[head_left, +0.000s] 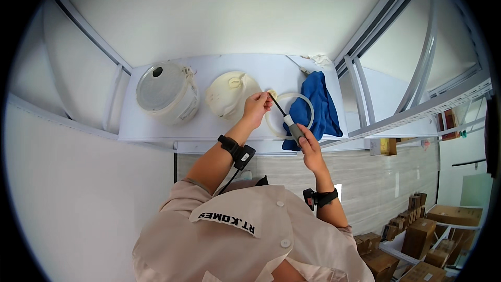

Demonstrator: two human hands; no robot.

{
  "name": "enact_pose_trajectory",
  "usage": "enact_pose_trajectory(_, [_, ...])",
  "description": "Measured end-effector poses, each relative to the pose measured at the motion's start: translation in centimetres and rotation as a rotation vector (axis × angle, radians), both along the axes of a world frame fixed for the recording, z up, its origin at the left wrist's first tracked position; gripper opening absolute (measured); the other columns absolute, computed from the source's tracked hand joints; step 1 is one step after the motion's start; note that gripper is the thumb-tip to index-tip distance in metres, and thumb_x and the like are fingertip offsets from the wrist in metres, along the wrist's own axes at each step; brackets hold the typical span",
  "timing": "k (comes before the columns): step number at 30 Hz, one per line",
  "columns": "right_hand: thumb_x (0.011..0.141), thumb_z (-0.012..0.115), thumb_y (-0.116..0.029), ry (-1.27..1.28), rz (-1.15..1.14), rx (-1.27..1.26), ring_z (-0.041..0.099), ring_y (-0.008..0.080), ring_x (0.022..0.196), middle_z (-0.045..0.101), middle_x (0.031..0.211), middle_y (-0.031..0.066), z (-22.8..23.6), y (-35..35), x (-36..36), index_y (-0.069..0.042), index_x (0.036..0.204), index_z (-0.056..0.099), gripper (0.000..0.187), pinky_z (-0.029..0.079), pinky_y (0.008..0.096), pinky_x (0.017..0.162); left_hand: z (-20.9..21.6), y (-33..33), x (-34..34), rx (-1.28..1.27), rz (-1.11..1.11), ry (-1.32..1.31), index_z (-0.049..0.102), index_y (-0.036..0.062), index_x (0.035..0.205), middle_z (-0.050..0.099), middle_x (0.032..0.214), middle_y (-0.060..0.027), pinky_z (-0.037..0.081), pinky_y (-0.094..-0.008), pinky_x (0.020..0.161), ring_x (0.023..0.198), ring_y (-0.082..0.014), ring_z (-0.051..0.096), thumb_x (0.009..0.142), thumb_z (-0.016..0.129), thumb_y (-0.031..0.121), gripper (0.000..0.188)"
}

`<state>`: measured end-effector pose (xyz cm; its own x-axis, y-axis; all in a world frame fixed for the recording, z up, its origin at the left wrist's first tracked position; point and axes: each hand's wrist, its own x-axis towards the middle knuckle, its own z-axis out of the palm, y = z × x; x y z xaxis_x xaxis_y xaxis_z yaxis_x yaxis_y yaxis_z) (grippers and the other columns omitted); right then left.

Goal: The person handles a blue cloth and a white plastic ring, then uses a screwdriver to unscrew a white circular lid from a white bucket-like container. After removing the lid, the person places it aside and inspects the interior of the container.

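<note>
My right hand point(310, 147) is wrapped round the grey-and-white handle of a screwdriver point(294, 126), its dark shaft slanting up and left. The tip reaches a small cream-yellow round piece point(272, 93), which my left hand point(258, 107) pinches between its fingers. Under the shaft lies a pale translucent ring point(312, 112), partly on a crumpled blue cloth point(324, 105). Left of the ring, a round cream lid point(222, 92) with a raised middle band lies on the white tabletop. A whitish tub point(172, 105) with a grey top and a dark round hole stands farther left.
Another thin-shafted tool point(305, 71) lies at the cloth's far end, near a crumpled white tissue point(320, 60). White metal posts point(360, 89) rise at the right of the table point(209, 131). Cardboard boxes point(419, 237) fill shelving at the lower right.
</note>
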<state>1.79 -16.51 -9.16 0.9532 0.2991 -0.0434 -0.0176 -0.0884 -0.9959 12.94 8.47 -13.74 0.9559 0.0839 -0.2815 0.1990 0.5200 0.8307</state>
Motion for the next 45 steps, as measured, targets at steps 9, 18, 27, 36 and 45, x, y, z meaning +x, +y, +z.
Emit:
enact_pose_trajectory(9, [0.111, 0.052, -0.021, 0.012, -0.087, -0.002, 0.05, 0.0098, 0.094, 0.062, 0.119, 0.0015, -0.7, -1.1, -0.2, -0.005, 0.156, 0.051, 0.048, 0.043, 0.0243, 0.087, 0.9, 3.2, -0.1, 1.236, 0.068, -0.231, 0.076, 0.0112, 0.109, 0.075, 0.099, -0.0108, 0.056, -0.0447, 0.071, 0.086, -0.0316, 0.073, 0.101, 0.068, 0.024, 0.017])
enact_pose_trajectory(18, [0.112, 0.052, -0.021, 0.051, -0.155, -0.026, 0.054, 0.0117, 0.096, 0.063, 0.119, 0.0033, -1.8, -4.2, -1.8, -0.003, 0.155, 0.051, 0.047, 0.047, 0.026, 0.088, 0.4, 4.4, -1.5, 1.609, -0.027, -0.047, 0.075, 0.0154, 0.108, 0.069, 0.106, -0.0081, 0.057, -0.0505, 0.077, 0.095, -0.034, 0.071, 0.1, 0.065, 0.025, 0.016])
enact_pose_trajectory(27, [0.111, 0.053, -0.019, 0.085, -0.137, -0.008, 0.053, 0.0086, 0.085, 0.066, 0.111, 0.0031, -0.8, -5.6, -1.5, -0.005, 0.159, 0.047, 0.051, 0.046, 0.0242, 0.076, 3.5, 7.1, -7.4, 1.366, -0.048, -0.211, 0.073, 0.0133, 0.114, 0.068, 0.104, -0.0059, 0.056, -0.042, 0.079, 0.091, -0.0292, 0.07, 0.096, 0.069, 0.016, 0.019])
enact_pose_trajectory(36, [0.109, 0.051, -0.014, 0.037, 0.037, 0.008, 0.054, 0.0083, 0.08, 0.067, 0.109, 0.0067, 0.6, -2.5, -0.4, -0.005, 0.161, 0.045, 0.053, 0.043, 0.0219, 0.07, 4.7, 11.0, -15.8, 1.353, -0.014, -0.223, 0.075, 0.0096, 0.11, 0.069, 0.096, -0.0063, 0.052, -0.0375, 0.07, 0.072, -0.0242, 0.063, 0.095, 0.071, 0.014, 0.016])
enact_pose_trajectory(45, [0.107, 0.059, -0.015, -0.195, 0.224, 0.047, 0.059, 0.0091, 0.092, 0.067, 0.114, 0.0035, 3.7, 5.9, 1.3, -0.002, 0.147, 0.06, 0.042, 0.044, 0.0241, 0.072, 10.7, 16.3, -20.4, 1.327, 0.217, -0.165, 0.075, 0.0092, 0.105, 0.071, 0.094, -0.005, 0.053, -0.0371, 0.068, 0.08, -0.0245, 0.067, 0.093, 0.072, 0.011, 0.013])
